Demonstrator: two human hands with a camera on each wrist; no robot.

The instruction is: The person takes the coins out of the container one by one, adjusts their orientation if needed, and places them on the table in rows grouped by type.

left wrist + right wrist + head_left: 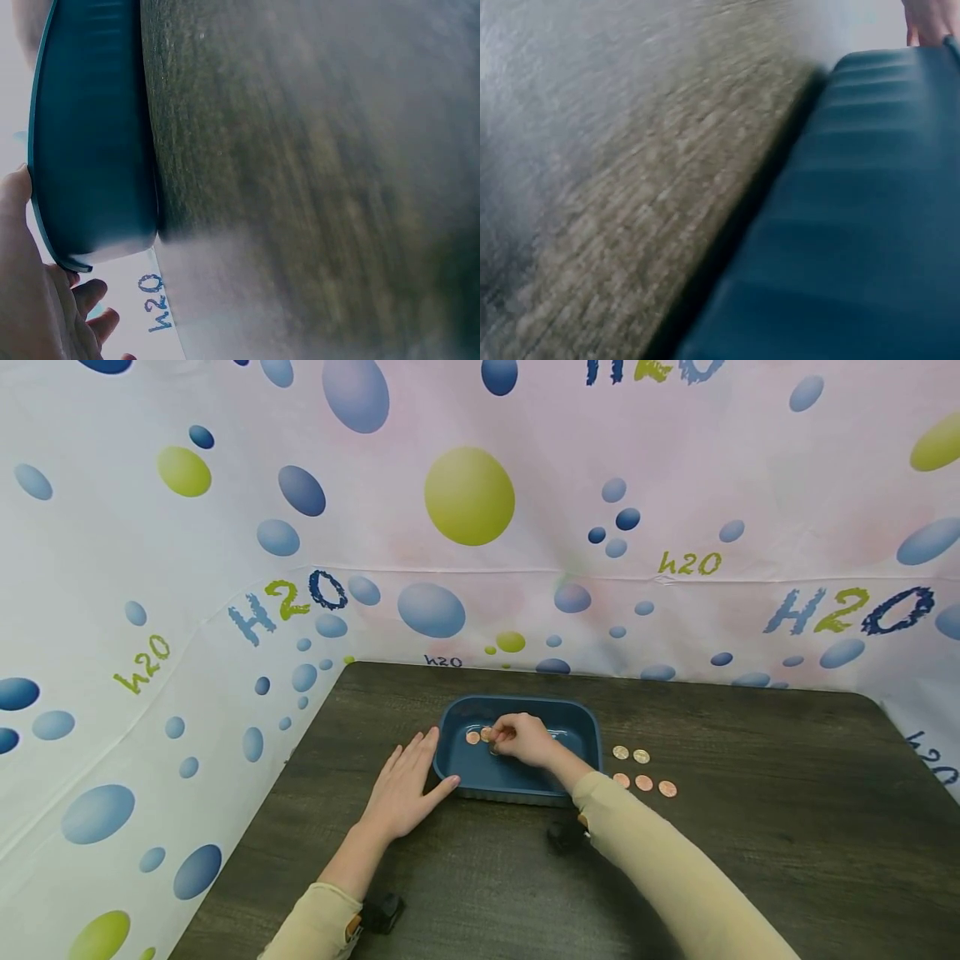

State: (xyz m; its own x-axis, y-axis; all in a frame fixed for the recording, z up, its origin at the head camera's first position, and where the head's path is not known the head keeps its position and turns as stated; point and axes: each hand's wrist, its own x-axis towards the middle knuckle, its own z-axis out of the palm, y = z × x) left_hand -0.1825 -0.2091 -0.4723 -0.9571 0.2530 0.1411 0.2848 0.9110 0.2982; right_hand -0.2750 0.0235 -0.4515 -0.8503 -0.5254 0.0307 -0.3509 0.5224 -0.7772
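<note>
A dark blue rectangular dish (517,797) with a ribbed outer wall stands on the table. My left hand (405,787) lies flat with straight fingers at its left end; in the left wrist view the left thumb (13,196) touches the rim. Inside the dish, copper coins (472,737) lie toward the left. My right hand (522,739) reaches in over the front wall, thumb and fingers curled together at a coin (492,749) beside them. The fingertips partly cover this coin. In the right wrist view the dish wall (832,202) hides the right fingers.
Right of the dish, two yellowish coins (620,752) lie in a row, with copper coins (644,783) in a nearer row. The dark wooden table (780,827) meets a white curtain (660,485) with blue and green dots at the back and left.
</note>
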